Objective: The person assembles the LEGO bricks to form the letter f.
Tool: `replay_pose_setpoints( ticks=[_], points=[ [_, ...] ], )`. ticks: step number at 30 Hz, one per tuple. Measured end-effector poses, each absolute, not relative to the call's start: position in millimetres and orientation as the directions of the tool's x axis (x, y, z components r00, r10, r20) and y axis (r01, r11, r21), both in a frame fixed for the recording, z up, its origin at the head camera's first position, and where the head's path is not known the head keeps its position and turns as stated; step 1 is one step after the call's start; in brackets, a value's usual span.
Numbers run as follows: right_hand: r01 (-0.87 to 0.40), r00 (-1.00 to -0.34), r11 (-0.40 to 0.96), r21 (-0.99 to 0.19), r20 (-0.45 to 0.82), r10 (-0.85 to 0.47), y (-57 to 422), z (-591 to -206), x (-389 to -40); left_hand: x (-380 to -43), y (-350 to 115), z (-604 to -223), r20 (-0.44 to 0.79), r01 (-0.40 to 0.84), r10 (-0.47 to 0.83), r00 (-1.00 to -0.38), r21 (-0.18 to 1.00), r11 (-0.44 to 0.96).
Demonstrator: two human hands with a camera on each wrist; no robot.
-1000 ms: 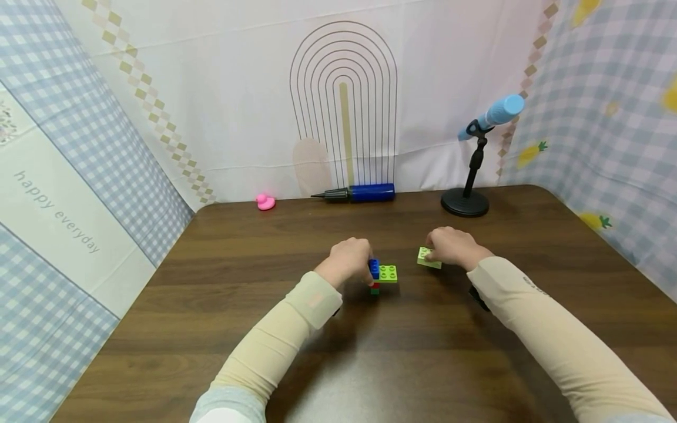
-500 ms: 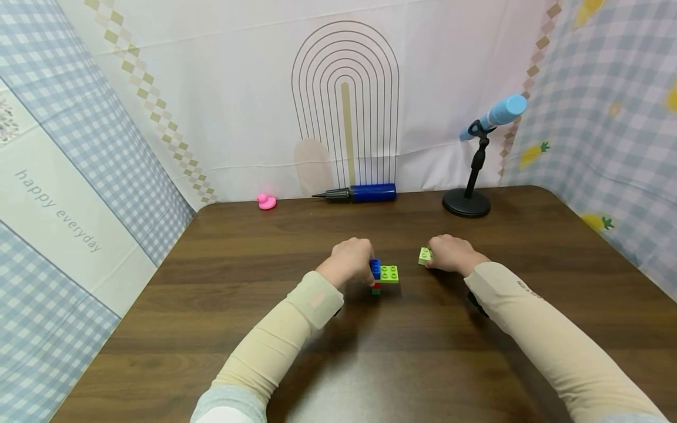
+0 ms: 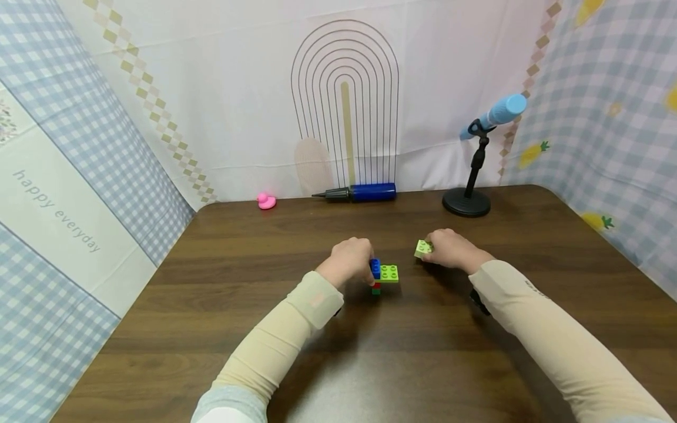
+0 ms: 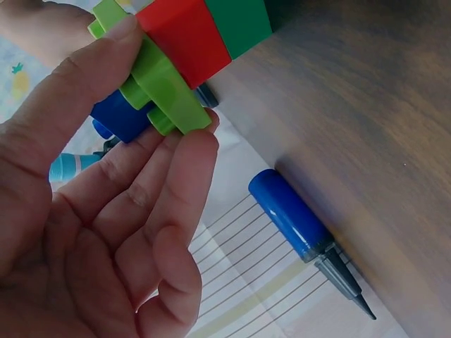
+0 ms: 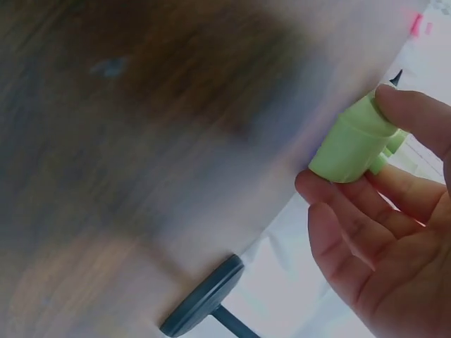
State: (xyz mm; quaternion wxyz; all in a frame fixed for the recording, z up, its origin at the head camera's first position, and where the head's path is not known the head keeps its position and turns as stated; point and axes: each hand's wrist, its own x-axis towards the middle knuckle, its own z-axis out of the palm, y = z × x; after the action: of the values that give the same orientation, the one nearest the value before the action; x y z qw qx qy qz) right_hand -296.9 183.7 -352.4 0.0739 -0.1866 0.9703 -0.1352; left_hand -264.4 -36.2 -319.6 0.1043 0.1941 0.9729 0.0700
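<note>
Microphone (image 3: 499, 111) sits in the clip of a black stand (image 3: 466, 202), at the back right of the table (image 3: 211, 282); its broad end points up and to the right. Along the back edge lie a pump (image 3: 365, 192), nozzle to the left, and a pink duck (image 3: 267, 201).

Near the middle of the table, the left hand (image 3: 348, 261) pinches a stack, its thumb and fingertips on the lime plate (image 3: 389, 274). The right hand (image 3: 453, 249) holds a pale brick (image 3: 422, 249) between thumb and fingers, to the right of the stack, a little farther back and apart from it.

From the head, the stack shows mostly its blue brick (image 3: 375, 268) on top and the plate below that; the hand covers part. The left wrist view shows broad faces of the red brick (image 4: 187, 39) and the green brick (image 4: 239, 24), only slivers from above. The right wrist view shows a smooth side of the pale brick, hidden from the head, with studs on its far side.

The stack stands upright, green lowest; the plate's long axis runs left to right, its free end pointing right. The pale brick has studs up, one end jutting left from the fingers; whether it touches the table, I cannot tell.
</note>
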Motion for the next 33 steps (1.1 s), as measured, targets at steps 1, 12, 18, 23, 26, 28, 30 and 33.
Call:
replay_pose_setpoints(
  ticks=[1, 12, 18, 23, 26, 28, 30, 33],
  points=[
    [-0.351, -0.918, 0.890, -0.290, -0.080, -0.388, 183, -352, -297, -264, -36, -320, -0.174, 0.364, 0.393, -0.903, 0.177, 0.914],
    [-0.378, -0.911, 0.884, -0.275, -0.059, -0.408, 172, -342, -287, -263, -36, -319, -0.172, 0.367, 0.394, -0.903, 0.171, 0.914],
    [-0.396, -0.901, 0.869, -0.296, -0.058, -0.430, 164, -336, -280, -263, -37, -320, -0.160, 0.366, 0.392, -0.906, 0.173, 0.915],
    [-0.431, -0.889, 0.847, -0.311, -0.014, -0.458, 157, -333, -275, -263, -37, -319, -0.154, 0.364, 0.389, -0.908, 0.164, 0.917],
    [-0.435, -0.888, 0.844, -0.315, -0.007, -0.460, 153, -332, -273, -262, -37, -319, -0.150, 0.363, 0.386, -0.910, 0.160, 0.918],
    [-0.434, -0.887, 0.842, -0.320, -0.008, -0.461, 150, -331, -272, -262, -36, -319, -0.150, 0.363, 0.385, -0.910, 0.158, 0.918],
    [-0.438, -0.886, 0.839, -0.323, -0.003, -0.464, 148, -330, -270, -262, -36, -318, -0.154, 0.362, 0.385, -0.910, 0.158, 0.919],
    [-0.452, -0.881, 0.830, -0.326, 0.020, -0.472, 144, -329, -266, -263, -36, -319, -0.165, 0.359, 0.384, -0.909, 0.162, 0.919]
  ],
)
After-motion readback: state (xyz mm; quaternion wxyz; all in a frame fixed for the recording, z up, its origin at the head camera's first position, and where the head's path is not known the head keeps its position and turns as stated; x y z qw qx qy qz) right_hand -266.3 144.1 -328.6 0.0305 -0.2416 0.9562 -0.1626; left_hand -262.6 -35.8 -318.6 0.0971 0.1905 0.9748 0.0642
